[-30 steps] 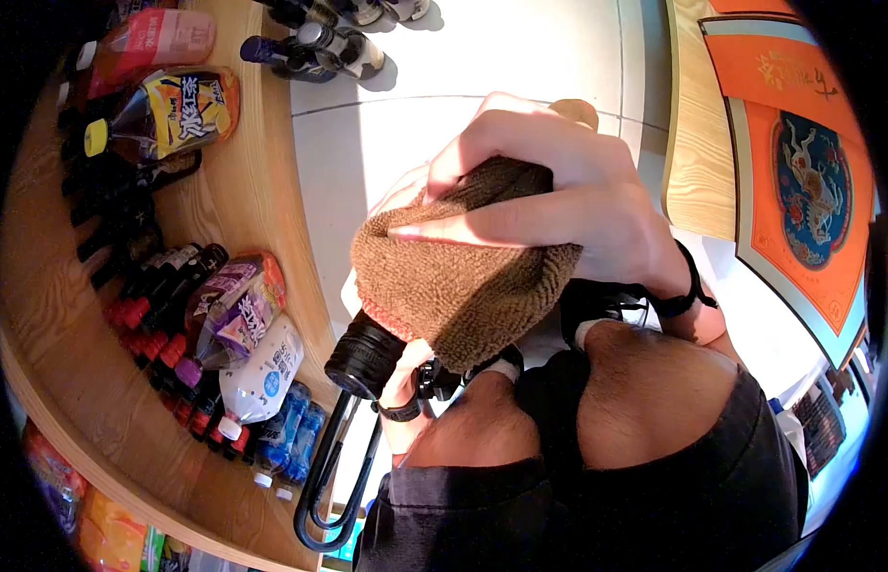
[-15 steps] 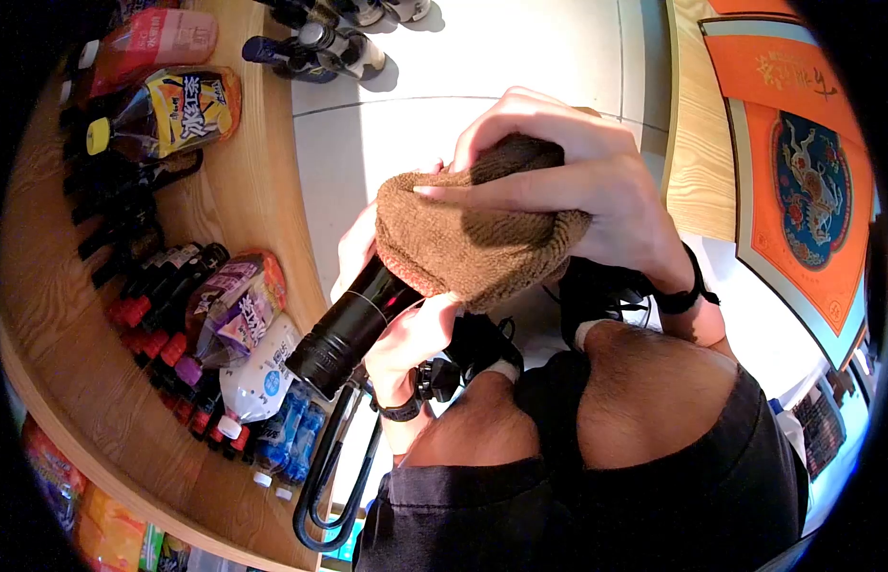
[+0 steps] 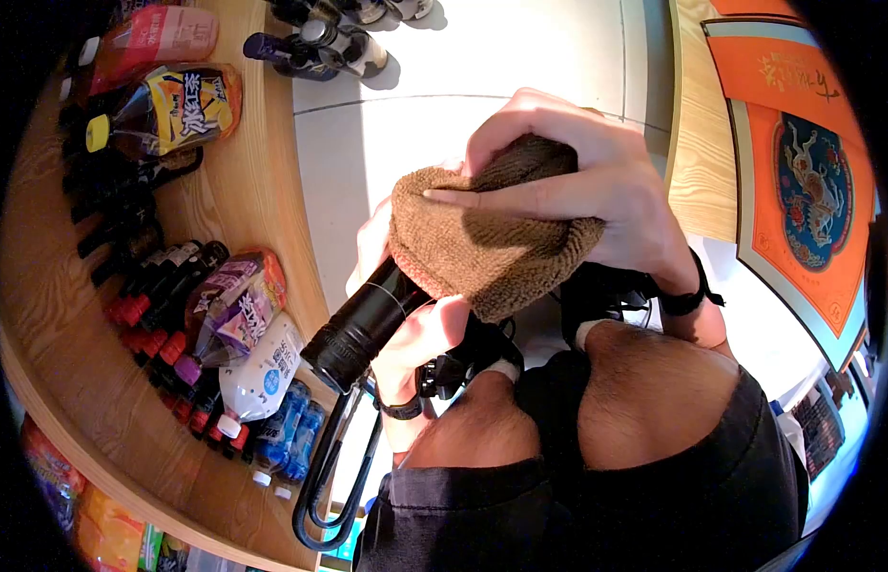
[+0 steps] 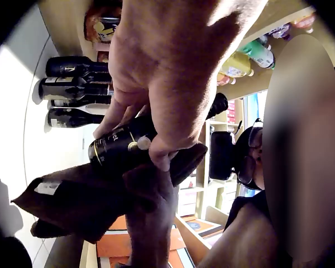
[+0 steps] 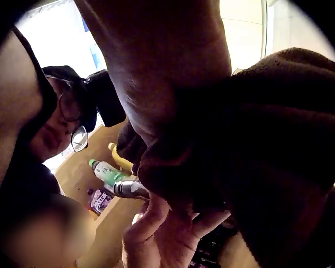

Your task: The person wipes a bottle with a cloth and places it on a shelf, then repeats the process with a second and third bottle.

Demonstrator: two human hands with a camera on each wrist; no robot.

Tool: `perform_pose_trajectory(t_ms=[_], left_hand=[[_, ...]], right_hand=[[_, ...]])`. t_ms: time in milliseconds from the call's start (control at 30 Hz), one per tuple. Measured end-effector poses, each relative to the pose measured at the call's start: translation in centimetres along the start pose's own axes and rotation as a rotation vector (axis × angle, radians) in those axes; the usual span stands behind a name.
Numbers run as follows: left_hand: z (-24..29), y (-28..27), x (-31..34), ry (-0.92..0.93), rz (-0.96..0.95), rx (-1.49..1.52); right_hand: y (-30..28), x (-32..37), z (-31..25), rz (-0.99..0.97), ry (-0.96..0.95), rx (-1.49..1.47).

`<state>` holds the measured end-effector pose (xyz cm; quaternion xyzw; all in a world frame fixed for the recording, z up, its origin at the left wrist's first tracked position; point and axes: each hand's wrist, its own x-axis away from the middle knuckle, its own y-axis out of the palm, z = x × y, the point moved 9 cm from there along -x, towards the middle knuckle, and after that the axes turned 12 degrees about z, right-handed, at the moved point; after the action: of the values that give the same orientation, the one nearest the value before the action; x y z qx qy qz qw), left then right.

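Note:
In the head view, my left hand [image 3: 421, 339] grips a dark bottle [image 3: 363, 324] whose black-capped end points down-left. Its other end is hidden under a brown cloth [image 3: 492, 238]. My right hand [image 3: 597, 186] pinches and bunches the cloth from above, thumb lying across it. The left wrist view shows the left hand [image 4: 167, 84] with fingers and thumb round the bottle [image 4: 120, 148], its label partly visible, the cloth [image 4: 84, 195] lying against it. From the right wrist, the cloth [image 5: 279, 128] looks dark, above the left hand's fingers [image 5: 176, 237].
A curved wooden shelf [image 3: 272, 162] with drink bottles [image 3: 191, 110] runs down the left. Several dark bottles [image 3: 344, 48] stand on the tiled floor [image 3: 463, 57] beyond the hands. On the right are a wooden edge [image 3: 702, 162] and orange boxes [image 3: 816, 200]. Bent knees are below.
The cloth and right hand have shifted up and to the right. More of the bottle's neck now shows at the lower left, and the left hand's thumb has come into view beside it.

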<state>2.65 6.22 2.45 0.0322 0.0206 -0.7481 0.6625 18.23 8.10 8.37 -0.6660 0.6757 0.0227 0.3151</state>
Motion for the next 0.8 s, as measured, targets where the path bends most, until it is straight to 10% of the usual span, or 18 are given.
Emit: perform_pose_trajectory(t_ms=[267,800], left_hand=[[-3.6,-0.7,2.4,-0.455,-0.021,0.135],[-2.6,2.1,1.3,-0.364,-0.087,0.153]], right_hand=[[0.2,-0.2,-0.8,-0.036,-0.008,-0.057],[0.4,-0.3,-3.0,0.109,-0.144,-0.233]])
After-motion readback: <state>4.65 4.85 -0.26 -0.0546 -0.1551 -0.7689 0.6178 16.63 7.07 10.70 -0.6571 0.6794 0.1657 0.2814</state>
